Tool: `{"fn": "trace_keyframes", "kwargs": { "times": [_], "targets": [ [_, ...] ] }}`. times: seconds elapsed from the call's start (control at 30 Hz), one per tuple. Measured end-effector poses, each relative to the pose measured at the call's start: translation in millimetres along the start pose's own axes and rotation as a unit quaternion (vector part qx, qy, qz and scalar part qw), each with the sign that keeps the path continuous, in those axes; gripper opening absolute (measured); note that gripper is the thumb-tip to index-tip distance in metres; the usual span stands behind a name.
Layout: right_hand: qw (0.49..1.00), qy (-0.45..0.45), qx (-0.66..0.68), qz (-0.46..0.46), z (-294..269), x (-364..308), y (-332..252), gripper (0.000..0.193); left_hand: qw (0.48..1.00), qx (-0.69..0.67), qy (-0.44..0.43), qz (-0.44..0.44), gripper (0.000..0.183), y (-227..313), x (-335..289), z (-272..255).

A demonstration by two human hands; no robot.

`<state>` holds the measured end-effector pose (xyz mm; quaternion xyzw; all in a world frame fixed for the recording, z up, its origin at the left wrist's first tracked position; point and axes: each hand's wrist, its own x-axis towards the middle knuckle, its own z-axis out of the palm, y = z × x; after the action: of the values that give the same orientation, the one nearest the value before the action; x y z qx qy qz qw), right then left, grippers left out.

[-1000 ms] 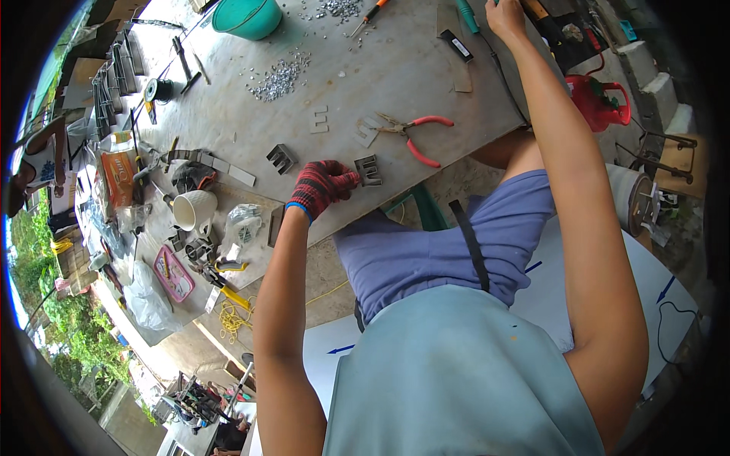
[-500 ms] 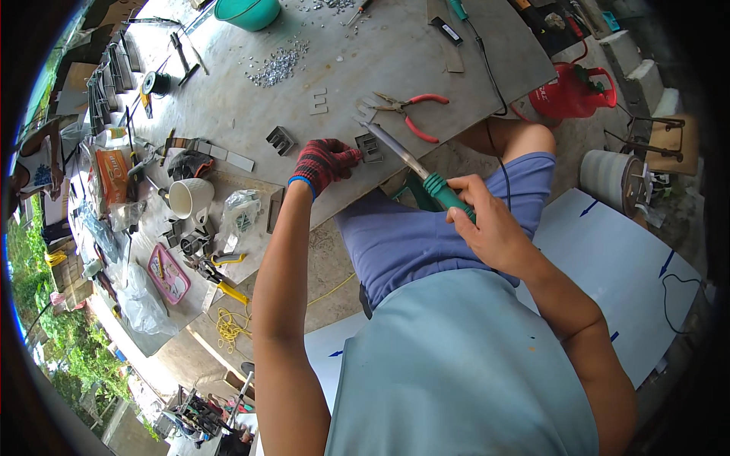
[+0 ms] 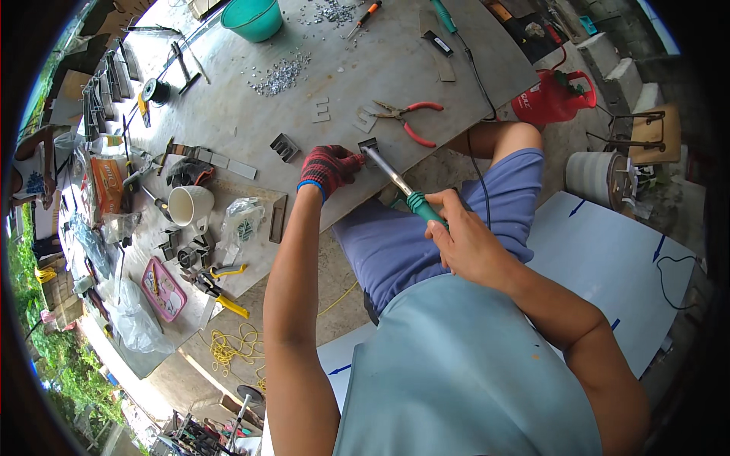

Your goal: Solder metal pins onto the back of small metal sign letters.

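Closed around the ribbed grip of a green-handled soldering iron (image 3: 395,178), the person's bare right hand (image 3: 465,237) holds it slantwise, over the lap, its metal shaft pointing up and left. The shaft's far end overlaps a small bent metal piece (image 3: 368,143) near the front edge of a grey worktable (image 3: 228,125); whether they touch is unclear. At that piece's left side is the left hand (image 3: 328,169), in a red-and-black glove, with fingers drawn together; I cannot tell whether they pinch the piece.

Just left of the glove sits a similar metal piece (image 3: 284,147), slotted and upright. Beyond the hands lie two flat metal cutouts, one E-shaped (image 3: 322,111), the other (image 3: 364,119) beside red-handled pliers (image 3: 414,121). Farther back are a pile of shiny bits (image 3: 277,74), a teal bucket (image 3: 252,23) and an orange-and-black screwdriver (image 3: 366,17). To the left, a white cup (image 3: 190,206) stands near a pink-rimmed tray (image 3: 177,304).
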<state>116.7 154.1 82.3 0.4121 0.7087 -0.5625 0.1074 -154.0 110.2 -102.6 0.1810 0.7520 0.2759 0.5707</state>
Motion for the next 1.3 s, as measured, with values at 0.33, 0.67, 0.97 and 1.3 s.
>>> {"fn": "trace_keyframes", "kwargs": {
  "times": [0.33,0.67,0.97,1.3],
  "targets": [
    [0.992,0.063,-0.075,-0.081,14,6,-15,0.030,1.000,0.018,-0.001,0.011,0.041,-5,0,0],
    [0.993,0.062,-0.081,-0.057,22,11,-20,0.031,0.999,0.029,0.006,0.025,0.041,-1,-6,1],
    [0.993,0.071,-0.072,-0.059,28,15,-17,0.031,0.999,0.025,0.006,0.029,0.035,-2,-6,1],
    [0.997,0.054,-0.051,-0.031,28,14,-14,0.031,0.998,0.052,0.014,0.033,0.031,2,-9,1]
  ]
}}
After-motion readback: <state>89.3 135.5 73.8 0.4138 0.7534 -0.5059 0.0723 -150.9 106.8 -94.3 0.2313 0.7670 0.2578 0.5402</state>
